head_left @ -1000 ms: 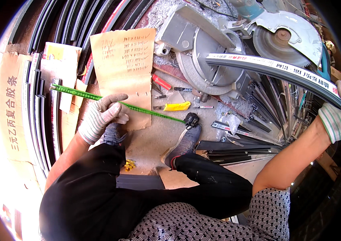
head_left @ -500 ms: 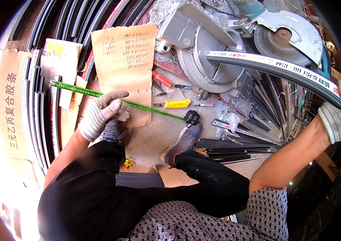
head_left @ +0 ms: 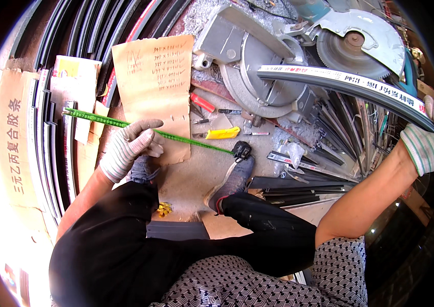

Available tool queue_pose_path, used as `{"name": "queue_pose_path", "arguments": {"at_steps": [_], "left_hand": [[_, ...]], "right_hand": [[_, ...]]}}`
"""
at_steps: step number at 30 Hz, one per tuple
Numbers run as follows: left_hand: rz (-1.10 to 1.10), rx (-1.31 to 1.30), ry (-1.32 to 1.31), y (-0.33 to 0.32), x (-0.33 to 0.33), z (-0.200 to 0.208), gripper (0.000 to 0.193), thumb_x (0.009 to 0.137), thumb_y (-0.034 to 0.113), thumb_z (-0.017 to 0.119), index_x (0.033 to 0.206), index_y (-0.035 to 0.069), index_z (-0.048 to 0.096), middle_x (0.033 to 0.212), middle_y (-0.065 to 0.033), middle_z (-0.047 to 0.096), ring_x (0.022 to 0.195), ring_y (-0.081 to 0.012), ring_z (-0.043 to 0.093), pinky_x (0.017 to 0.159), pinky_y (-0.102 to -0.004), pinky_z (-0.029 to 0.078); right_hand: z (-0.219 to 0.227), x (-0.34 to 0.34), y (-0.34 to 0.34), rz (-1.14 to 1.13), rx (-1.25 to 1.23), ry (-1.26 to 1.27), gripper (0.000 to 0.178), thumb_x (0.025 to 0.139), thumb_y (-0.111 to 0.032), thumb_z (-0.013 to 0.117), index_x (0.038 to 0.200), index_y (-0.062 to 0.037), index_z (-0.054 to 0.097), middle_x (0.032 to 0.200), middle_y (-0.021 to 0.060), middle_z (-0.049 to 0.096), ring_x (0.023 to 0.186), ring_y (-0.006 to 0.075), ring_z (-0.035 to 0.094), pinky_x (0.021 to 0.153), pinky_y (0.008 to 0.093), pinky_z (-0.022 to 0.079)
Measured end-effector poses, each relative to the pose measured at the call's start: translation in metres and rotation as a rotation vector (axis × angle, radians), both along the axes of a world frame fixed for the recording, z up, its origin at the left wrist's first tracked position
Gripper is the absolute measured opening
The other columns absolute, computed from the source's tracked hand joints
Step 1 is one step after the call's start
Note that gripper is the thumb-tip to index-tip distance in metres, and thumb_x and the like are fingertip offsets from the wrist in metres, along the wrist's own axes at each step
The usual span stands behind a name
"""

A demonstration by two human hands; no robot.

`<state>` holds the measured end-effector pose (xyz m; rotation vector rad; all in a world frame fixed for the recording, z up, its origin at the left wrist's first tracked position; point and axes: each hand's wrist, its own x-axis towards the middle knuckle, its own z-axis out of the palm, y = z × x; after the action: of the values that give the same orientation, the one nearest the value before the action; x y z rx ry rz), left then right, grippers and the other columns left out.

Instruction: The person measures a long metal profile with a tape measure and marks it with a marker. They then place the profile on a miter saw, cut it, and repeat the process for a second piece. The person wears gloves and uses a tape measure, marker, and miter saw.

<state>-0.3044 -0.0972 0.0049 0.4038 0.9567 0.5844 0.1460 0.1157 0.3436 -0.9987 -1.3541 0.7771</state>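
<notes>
My left hand [head_left: 130,149], in a white knitted glove, pinches the green blade of a tape measure [head_left: 196,142] between thumb and fingers. The blade stretches across a cardboard sheet [head_left: 152,102] with handwriting on it. Its black case [head_left: 241,150] sits by my right shoe [head_left: 233,178]. At the right edge, my gloved right hand [head_left: 422,146] is closed on one end of a long dark profile [head_left: 350,82] with a white printed film. The profile's other end reaches over the grey base of a mitre saw [head_left: 265,84]. Some fingers of my right hand are hidden behind the profile.
The round saw blade [head_left: 347,53] stands behind the profile. A red-handled tool [head_left: 202,102], a marker [head_left: 229,111] and a yellow utility knife [head_left: 223,133] lie on the floor. Dark offcuts [head_left: 347,125] are piled at right. Long profiles [head_left: 81,30] and a cardboard box [head_left: 15,138] line the left.
The view has shifted slightly. Both hands keep their holds on the tape measure and the profile, with hardly any movement.
</notes>
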Motion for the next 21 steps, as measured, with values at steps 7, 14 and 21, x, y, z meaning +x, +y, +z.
{"name": "queue_pose_path", "arguments": {"at_steps": [7, 14, 21], "left_hand": [[-0.059, 0.231, 0.187, 0.02, -0.007, 0.008, 0.056, 0.1, 0.031, 0.068, 0.143, -0.002, 0.052, 0.113, -0.0091, 0.069, 0.102, -0.0145, 0.066, 0.094, -0.0279, 0.052], [-0.21, 1.165, 0.685, 0.082, 0.003, 0.073, 0.082, 0.082, 0.03, 0.085, 0.15, 0.005, 0.047, 0.143, -0.0182, 0.052, 0.133, -0.0316, 0.052, 0.114, -0.0437, 0.039], [-0.61, 1.189, 0.901, 0.1, 0.013, 0.075, 0.045, 0.079, 0.026, 0.082, 0.114, 0.007, 0.062, 0.089, -0.0149, 0.068, 0.082, -0.0372, 0.069, 0.073, -0.0436, 0.055]], "right_hand": [[0.007, 0.014, -0.033, 0.033, -0.079, 0.212, 0.02, 0.088, -0.01, 0.053, 0.07, -0.0117, 0.041, 0.067, 0.0027, 0.043, 0.061, 0.0172, 0.045, 0.062, 0.0306, 0.039], [-0.048, -0.049, -0.078, 0.055, -0.121, 0.544, 0.031, 0.091, -0.012, 0.047, 0.061, -0.0164, 0.041, 0.052, -0.0044, 0.04, 0.045, 0.0101, 0.039, 0.054, 0.0256, 0.04], [-0.125, -0.081, -0.097, -0.027, -0.143, 0.833, 0.031, 0.095, -0.012, 0.05, 0.064, -0.0143, 0.045, 0.056, -0.004, 0.042, 0.049, 0.0096, 0.042, 0.056, 0.0259, 0.042]]}}
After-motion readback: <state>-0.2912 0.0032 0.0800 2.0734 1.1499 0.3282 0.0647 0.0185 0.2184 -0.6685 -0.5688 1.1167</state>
